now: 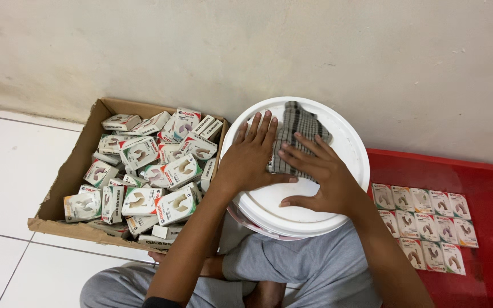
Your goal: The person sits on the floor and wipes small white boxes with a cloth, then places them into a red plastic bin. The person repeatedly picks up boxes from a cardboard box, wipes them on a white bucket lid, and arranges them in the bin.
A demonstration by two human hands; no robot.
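A round white bucket lid [346,142] rests across my lap, above my grey trousers. A grey checked cloth [299,122] lies on its far half. My left hand [250,157] lies flat on the lid with fingers spread, touching the cloth's left edge. My right hand [320,174] presses flat on the cloth's near part, fingers apart. Neither hand grips anything.
A brown cardboard box [75,165] on the white tiled floor at my left holds several small white cartons [144,199]. At my right a red tray [486,177] carries small flat packets [423,219] in neat rows. A pale wall runs behind everything.
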